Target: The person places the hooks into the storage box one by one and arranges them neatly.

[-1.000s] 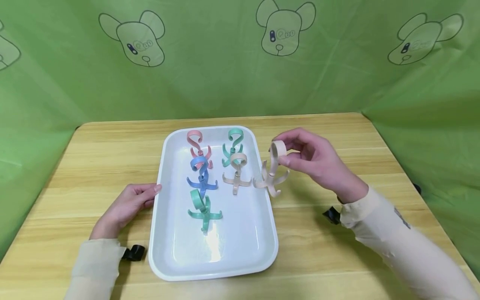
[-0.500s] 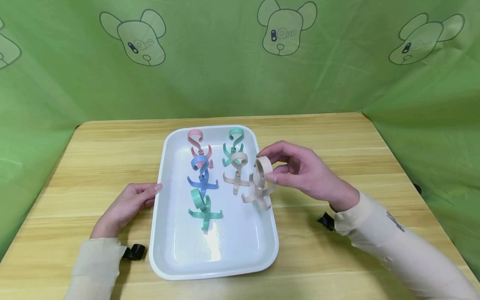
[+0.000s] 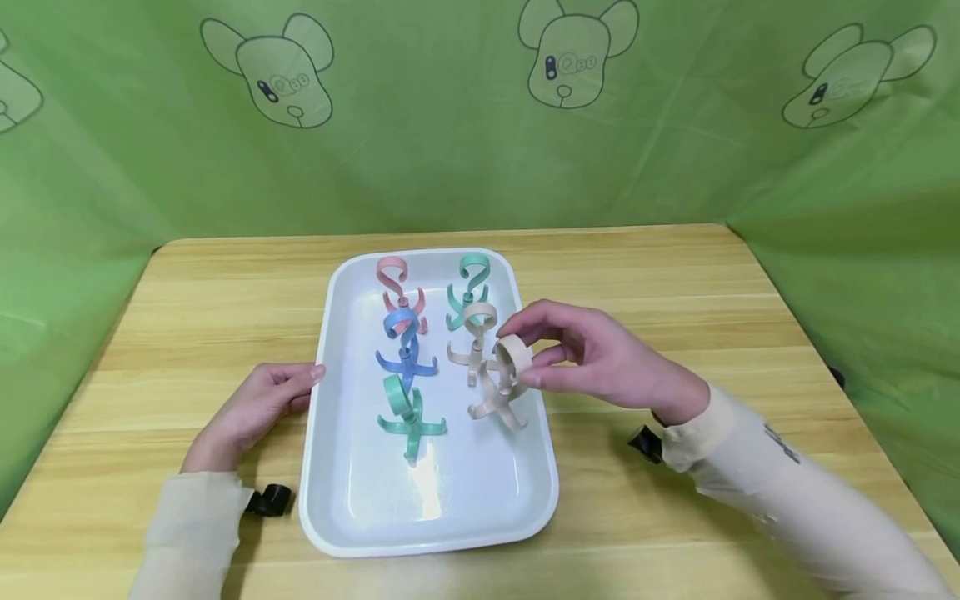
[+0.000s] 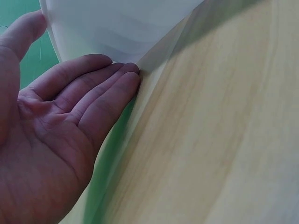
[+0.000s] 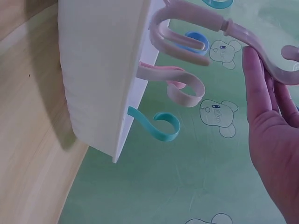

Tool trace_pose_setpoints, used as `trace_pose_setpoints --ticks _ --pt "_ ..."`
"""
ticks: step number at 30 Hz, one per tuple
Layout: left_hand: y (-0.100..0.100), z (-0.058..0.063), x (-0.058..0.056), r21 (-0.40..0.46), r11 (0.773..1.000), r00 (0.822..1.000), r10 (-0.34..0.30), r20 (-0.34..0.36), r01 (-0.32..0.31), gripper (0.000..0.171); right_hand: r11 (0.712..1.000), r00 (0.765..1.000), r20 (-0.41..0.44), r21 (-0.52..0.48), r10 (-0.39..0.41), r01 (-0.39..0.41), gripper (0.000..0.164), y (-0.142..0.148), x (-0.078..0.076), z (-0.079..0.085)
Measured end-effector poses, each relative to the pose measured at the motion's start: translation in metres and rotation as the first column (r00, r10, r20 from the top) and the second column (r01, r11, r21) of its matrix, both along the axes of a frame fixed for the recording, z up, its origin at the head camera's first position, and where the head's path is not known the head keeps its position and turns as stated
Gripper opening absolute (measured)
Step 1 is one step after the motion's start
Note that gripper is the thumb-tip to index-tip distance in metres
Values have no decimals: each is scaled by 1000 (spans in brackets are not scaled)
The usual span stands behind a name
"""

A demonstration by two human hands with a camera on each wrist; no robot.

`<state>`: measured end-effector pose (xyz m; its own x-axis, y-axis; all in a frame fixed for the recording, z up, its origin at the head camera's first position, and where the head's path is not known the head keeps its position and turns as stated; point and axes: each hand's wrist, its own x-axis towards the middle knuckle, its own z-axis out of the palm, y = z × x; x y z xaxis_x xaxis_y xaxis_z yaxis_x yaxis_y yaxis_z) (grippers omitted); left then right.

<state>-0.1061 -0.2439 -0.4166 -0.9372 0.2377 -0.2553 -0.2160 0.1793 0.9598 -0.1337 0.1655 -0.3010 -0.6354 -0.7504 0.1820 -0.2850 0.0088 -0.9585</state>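
Note:
My right hand (image 3: 600,354) pinches the curled top of a beige rotating multi-arm hook (image 3: 493,403) between thumb and fingers. That hook is upright over the right side of a white tray (image 3: 465,492); whether its prongs touch the tray floor I cannot tell. Just behind it stands another beige hook (image 3: 480,317). The right wrist view shows the held hook's stem (image 5: 243,35) against the fingers. At the tray's left rim, my left hand (image 3: 258,404) holds on with the thumb over the edge, and its fingers (image 4: 107,102) lie along the outer wall.
Other hooks stand in the tray: pink (image 3: 393,271) and green (image 3: 474,267) at the back, blue (image 3: 406,354) in the middle left, green (image 3: 412,427) nearer. The tray rests on a wooden table (image 3: 675,517). A green curtain (image 3: 420,150) encloses the back and sides.
My right hand has moved left and down, carrying the beige hook from beyond the tray's right rim to low over its inside. The left hand has stayed at the left rim.

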Motion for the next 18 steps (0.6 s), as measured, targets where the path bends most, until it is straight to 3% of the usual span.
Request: trace_pose_setpoints --ticks 10,18 --pt "0 2 0 22 1000 1000 9 2 -9 49 994 988 151 95 41 -56 40 -7 2 -9" --pt "-1 -2 -1 13 1000 1000 11 1 -11 50 983 988 147 167 55 -80 39 -11 -2 -18"
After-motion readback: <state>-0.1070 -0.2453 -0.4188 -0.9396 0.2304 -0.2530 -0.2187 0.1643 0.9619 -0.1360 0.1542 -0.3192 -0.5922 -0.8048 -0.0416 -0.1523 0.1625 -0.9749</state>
